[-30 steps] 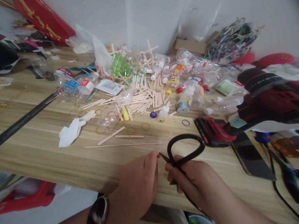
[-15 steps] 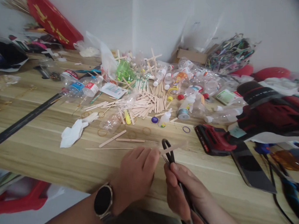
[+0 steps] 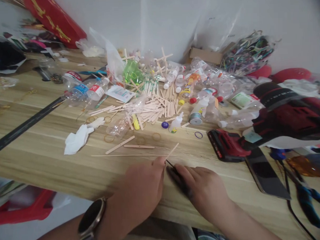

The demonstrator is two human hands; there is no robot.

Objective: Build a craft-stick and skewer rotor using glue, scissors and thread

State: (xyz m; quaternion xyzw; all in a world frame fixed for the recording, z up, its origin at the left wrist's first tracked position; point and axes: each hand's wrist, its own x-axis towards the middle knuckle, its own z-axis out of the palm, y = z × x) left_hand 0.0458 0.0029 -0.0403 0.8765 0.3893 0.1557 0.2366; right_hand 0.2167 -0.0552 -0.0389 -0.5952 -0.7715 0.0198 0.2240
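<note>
Just below the center of the frame, a flat wooden stick (image 3: 172, 151) juts up and to the right from the left hand (image 3: 145, 187), whose fingers are closed around its lower end. It lies above and slightly left of the right hand (image 3: 206, 186), which grips the dark scissors (image 3: 177, 177); their pointed tip is at the stick's base, though blur hides whether they touch. Beyond the hands, 1 thin skewer (image 3: 124, 155) and 2 flat sticks (image 3: 120, 145) lie on the table (image 3: 72, 172). A red-and-black drill (image 3: 288, 115) fills the right side.
</note>
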